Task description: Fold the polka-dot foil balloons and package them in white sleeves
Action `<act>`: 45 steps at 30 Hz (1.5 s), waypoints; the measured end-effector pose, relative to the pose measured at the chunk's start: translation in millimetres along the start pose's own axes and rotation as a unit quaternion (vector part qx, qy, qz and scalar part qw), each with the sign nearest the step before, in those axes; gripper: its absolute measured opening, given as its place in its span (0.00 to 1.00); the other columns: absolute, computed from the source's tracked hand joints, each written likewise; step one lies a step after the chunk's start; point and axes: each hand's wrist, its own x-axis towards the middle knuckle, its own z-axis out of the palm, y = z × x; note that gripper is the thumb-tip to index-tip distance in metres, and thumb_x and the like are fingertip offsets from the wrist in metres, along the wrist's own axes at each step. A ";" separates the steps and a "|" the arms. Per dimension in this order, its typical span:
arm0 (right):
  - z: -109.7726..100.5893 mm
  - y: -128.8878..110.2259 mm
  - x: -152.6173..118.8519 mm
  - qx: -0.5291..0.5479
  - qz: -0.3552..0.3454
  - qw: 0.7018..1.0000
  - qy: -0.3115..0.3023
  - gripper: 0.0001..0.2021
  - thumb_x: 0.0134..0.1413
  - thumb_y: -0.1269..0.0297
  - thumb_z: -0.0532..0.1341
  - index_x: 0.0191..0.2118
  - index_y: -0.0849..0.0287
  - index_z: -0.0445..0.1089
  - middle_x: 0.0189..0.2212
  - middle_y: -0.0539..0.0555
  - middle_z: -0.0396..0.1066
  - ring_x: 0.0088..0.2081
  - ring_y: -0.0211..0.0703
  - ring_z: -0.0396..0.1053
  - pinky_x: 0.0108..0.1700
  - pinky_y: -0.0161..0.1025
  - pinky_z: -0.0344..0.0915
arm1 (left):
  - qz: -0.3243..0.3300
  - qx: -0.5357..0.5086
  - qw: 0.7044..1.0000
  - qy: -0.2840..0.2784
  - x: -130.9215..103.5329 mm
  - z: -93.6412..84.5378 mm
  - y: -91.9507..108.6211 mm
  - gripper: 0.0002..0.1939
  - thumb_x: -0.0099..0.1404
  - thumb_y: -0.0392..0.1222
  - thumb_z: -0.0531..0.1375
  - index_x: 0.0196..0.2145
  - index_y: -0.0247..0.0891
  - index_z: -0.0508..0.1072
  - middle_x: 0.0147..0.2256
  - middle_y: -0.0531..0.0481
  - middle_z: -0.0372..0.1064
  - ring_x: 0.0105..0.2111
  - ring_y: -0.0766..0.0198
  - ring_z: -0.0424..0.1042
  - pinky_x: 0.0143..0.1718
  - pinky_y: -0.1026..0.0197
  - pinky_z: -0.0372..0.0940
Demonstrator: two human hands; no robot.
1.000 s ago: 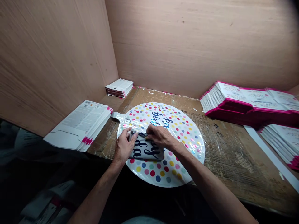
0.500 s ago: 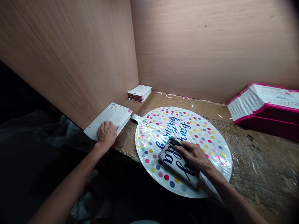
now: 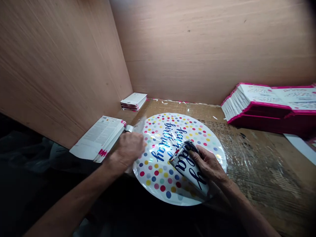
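Note:
My right hand [image 3: 208,164] grips a folded foil balloon [image 3: 189,166], white with dark blue script, with the thumb on top. It is held over a flat, round foil balloon [image 3: 168,174] with coloured dots and "happy birthday" lettering, which lies on the cardboard surface. My left hand [image 3: 130,148], smeared by motion, is closed at the round balloon's left edge. A faint see-through patch shows above and below its fingers; what it holds I cannot make out. Left of that hand lies a stack of white printed cards [image 3: 100,133] with pink edges.
A smaller stack of cards [image 3: 134,100] stands in the back corner. Pink-edged printed packages [image 3: 266,98] are piled at the right. Wooden panels [image 3: 187,49] rise at the back and left. Taped cardboard [image 3: 256,164] covers the worktop, with paper scraps along its back edge.
My left hand has left the card stack and moved right to the round balloon's edge, its fingers now curled. My right hand still holds the folded balloon. The view has shifted right.

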 end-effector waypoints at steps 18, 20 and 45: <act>52.3 -28.5 -5.7 -0.233 -0.101 0.961 -0.111 0.13 0.64 0.58 0.54 0.29 0.58 0.62 0.24 0.47 0.62 0.26 0.36 0.56 0.30 0.35 0.48 | 0.402 0.029 0.915 -0.021 -23.1 79.6 -12.6 0.14 0.71 0.40 0.52 0.44 0.27 0.71 0.44 0.33 0.71 0.49 0.48 0.69 0.43 0.51 0.69; 57.0 -27.8 -3.5 -0.283 -0.104 0.946 -0.116 0.12 0.64 0.58 0.55 0.30 0.58 0.63 0.24 0.48 0.63 0.27 0.37 0.57 0.31 0.35 0.48 | 0.415 0.070 0.907 -0.022 -21.4 77.0 -7.5 0.14 0.71 0.38 0.49 0.42 0.25 0.72 0.40 0.32 0.71 0.44 0.48 0.70 0.35 0.53 0.70; 51.2 -46.2 13.7 -0.325 0.066 0.942 -0.060 0.20 0.66 0.48 0.50 0.45 0.59 0.68 0.40 0.58 0.75 0.40 0.47 0.70 0.37 0.38 0.57 | 0.486 0.118 0.860 0.099 -0.5 36.2 8.2 0.10 0.63 0.23 0.51 0.31 0.30 0.69 0.30 0.41 0.71 0.28 0.55 0.71 0.26 0.59 0.62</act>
